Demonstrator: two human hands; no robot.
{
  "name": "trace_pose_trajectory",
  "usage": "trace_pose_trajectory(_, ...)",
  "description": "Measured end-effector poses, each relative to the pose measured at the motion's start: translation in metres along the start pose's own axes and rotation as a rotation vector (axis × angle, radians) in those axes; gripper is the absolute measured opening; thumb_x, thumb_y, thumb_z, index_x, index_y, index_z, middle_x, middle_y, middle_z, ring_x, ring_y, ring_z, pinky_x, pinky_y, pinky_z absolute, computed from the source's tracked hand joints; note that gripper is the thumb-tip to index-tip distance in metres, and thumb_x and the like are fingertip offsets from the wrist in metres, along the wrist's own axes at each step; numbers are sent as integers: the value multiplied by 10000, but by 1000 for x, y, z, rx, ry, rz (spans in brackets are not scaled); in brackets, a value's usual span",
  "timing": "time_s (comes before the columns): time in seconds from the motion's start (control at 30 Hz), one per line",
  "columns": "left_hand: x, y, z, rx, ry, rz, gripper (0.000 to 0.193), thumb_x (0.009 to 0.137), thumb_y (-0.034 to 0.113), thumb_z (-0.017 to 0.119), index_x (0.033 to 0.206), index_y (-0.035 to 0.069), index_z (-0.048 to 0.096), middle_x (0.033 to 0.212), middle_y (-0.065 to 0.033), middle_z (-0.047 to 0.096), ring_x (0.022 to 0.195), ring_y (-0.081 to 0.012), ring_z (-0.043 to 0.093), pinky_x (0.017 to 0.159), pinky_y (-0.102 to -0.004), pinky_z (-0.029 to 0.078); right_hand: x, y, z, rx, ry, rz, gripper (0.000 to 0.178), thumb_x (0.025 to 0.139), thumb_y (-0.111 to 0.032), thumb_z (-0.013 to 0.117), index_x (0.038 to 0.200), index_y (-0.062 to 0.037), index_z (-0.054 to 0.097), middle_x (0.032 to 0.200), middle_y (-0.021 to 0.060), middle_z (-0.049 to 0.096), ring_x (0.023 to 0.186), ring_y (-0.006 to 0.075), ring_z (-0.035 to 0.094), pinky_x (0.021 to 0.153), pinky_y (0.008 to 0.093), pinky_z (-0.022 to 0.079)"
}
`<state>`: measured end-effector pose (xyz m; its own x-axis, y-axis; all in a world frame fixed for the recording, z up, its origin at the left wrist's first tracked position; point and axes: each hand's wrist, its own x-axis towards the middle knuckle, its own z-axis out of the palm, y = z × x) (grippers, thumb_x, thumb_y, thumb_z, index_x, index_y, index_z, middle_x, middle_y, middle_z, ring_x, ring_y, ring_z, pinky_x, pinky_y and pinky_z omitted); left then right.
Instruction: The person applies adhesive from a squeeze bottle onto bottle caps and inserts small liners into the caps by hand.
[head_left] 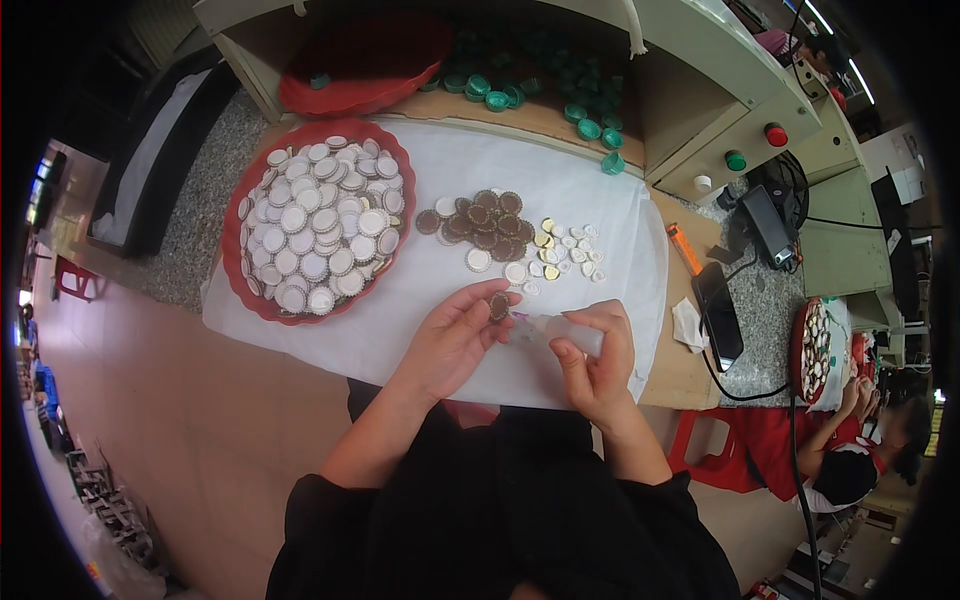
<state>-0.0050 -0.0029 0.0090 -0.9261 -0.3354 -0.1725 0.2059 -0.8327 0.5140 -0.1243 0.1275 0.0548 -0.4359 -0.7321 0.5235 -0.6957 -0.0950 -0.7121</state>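
Observation:
Between the fingertips of my left hand (448, 342) is a round brown cap (499, 306) with a scalloped edge. My right hand (600, 375) is wrapped round a small translucent squeeze bottle (578, 335), its pinkish tip pointing left, close to the cap. Whether tip and cap touch, I cannot tell. Just beyond my hands lies a heap of similar brown caps (487, 222), with some white ones at its edge. Small white and gold discs (570, 248) are scattered to the right of that heap.
A red scalloped tray (405, 165) piled with white caps (315, 225) stands left on white paper (625, 220). Green cups (497, 101) and another red tray (375, 95) sit under the shelf. A phone (718, 315) and cables lie right; a person in red (790, 445) works beyond.

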Motion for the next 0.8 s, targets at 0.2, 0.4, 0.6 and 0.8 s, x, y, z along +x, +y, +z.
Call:
trace_pose_trajectory(0.2, 0, -1, -1, 18, -12, 5, 320, 866, 153, 450, 1153, 16, 419, 1071, -87, 492, 886, -155, 472, 771, -280, 384, 1, -4, 1, 7, -14, -21, 275, 721, -72, 618, 938, -8, 461, 782, 116, 487, 672, 231, 470, 588, 281, 383)
trace_pose_trajectory(0.4, 1, 0, 1, 10, -4, 6, 316, 863, 142, 454, 1147, 7, 422, 1076, -94, 493, 880, -155, 473, 773, -280, 386, -2, 2, 0, 72, 41, 40, 265, 732, -77, 611, 936, -1, 459, 776, 108, 486, 677, 205, 473, 600, 266, 386)
trace_pose_trajectory(0.6, 0, -2, -4, -20, -14, -4, 318, 861, 133, 453, 1149, 0, 418, 1074, -111, 493, 881, -167, 491, 779, -283, 399, 2, 17, -22, 1247, 379, 753, 341, 752, -37, 574, 1056, -20, 420, 880, 97, 532, 816, 195, 543, 671, 292, 449)
trace_pose_trajectory(0.8, -1, -3, -5, -10, -27, -16, 327, 857, 136, 462, 1146, -9, 416, 1076, -124, 493, 879, -173, 497, 774, -292, 400, 5, 48, -43, 981, 226, 803, 374, 670, 27, 640, 1004, -41, 486, 873, 82, 578, 826, 167, 558, 690, 243, 449)
